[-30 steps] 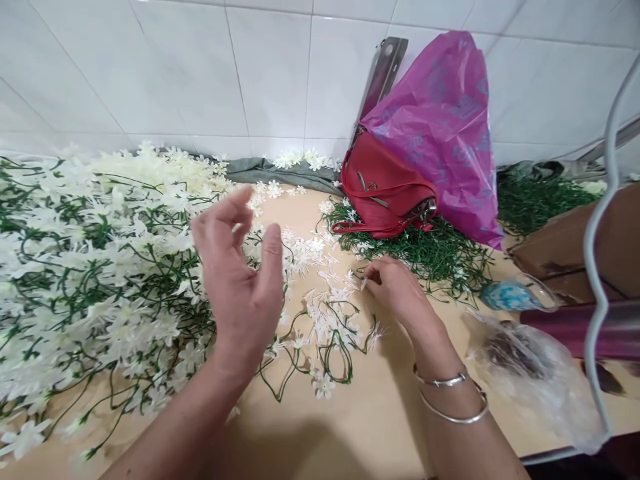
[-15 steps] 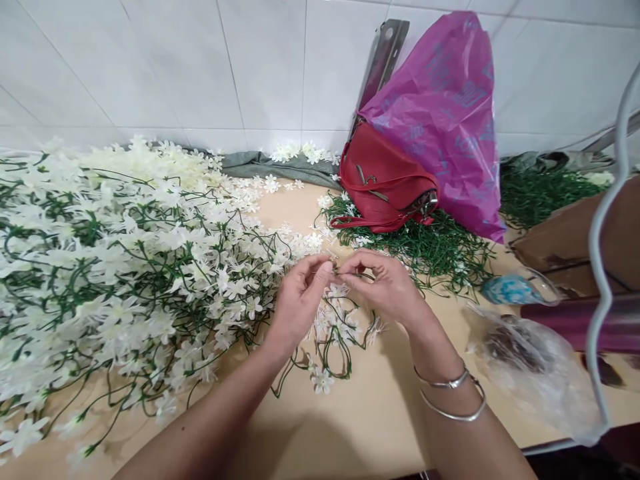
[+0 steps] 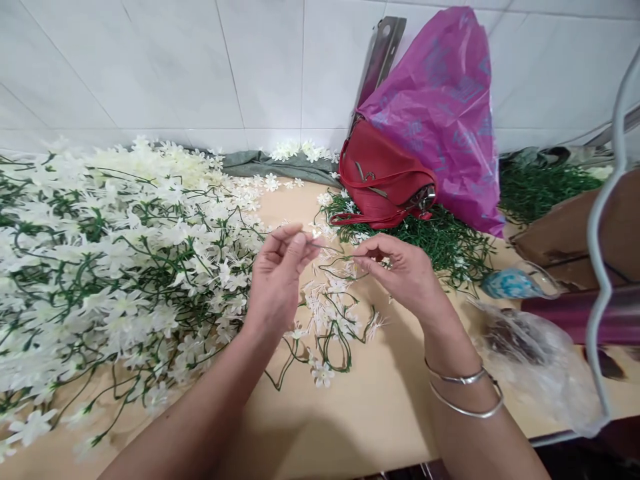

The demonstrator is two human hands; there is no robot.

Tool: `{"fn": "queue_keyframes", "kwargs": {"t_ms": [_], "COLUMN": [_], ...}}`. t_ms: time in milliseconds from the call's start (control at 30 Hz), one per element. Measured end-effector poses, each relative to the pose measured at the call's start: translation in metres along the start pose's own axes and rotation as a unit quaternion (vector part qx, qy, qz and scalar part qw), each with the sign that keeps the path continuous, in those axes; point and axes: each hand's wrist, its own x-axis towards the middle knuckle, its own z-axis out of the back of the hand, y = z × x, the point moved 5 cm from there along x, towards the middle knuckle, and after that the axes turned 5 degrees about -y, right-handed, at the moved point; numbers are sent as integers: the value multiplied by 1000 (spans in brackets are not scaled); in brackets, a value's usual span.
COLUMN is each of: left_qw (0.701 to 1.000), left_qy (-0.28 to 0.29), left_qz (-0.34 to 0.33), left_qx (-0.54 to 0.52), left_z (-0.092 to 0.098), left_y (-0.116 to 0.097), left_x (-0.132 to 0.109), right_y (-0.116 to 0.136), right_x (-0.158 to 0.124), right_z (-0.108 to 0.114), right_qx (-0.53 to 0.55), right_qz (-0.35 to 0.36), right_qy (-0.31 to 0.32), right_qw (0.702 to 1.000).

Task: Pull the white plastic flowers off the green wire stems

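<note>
While my left hand (image 3: 274, 288) is closed in a pinch on a thin stem (image 3: 331, 249), my right hand (image 3: 407, 275) pinches it too, and it spans the gap between them above the middle of the bench (image 3: 320, 430). White flowers (image 3: 125, 267) heap toward the left edge; a red bag (image 3: 383, 177) rests on green stems (image 3: 430, 243) near the back edge.

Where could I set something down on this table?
Mostly the near tabletop, between the forearms, this side of the loose flowers. A smaller patch lies between the flower pile and red bag. The left and far right are crowded.
</note>
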Motion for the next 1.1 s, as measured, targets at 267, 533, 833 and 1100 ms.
{"fn": "queue_keyframes", "kwargs": {"t_ms": [267,533,833,1100], "left_qw": [998,972,899,893], "left_qy": [52,116,350,370], "left_qz": [-3,92,155,60], "left_qx": [31,180,212,250], "left_z": [0,28,43,53], "left_y": [-39,10,41,24], "left_x": [-25,-83,-116,-64], "right_y": [-20,-38,-37,-31], "right_x": [10,-22,-41,-71], "right_z": [57,-13,-18,12], "right_qx": [-233,-243,-218,-175], "right_qz": [-13,-59,-47,-96], "right_qy": [-127,40,23,-55], "right_qw": [964,967,974,978]}}
